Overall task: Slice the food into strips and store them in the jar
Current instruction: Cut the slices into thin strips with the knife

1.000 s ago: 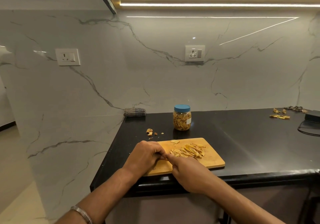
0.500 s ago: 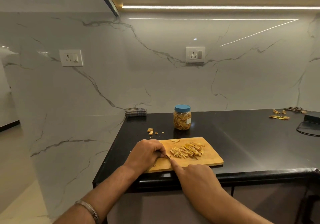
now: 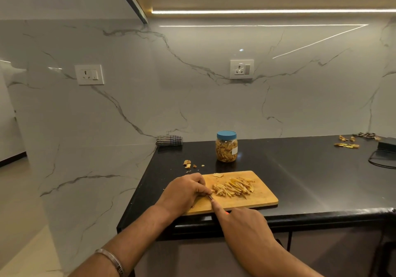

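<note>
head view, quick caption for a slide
Both hands, left and right, slice strips on a cutting board; jar behind.

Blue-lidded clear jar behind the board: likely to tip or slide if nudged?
The clear plastic jar with blue lid looks squat and nearly full of strips, so probably stable. The glossy black countertop suggests it would slide rather than tip. Lidded, so spills seem unlikely.

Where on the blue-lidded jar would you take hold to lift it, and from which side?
Grip the jar around its clear cylindrical body, just below the blue lid. Come from the right: it stands upright, with bare counter there and the cutting board in front.
</note>
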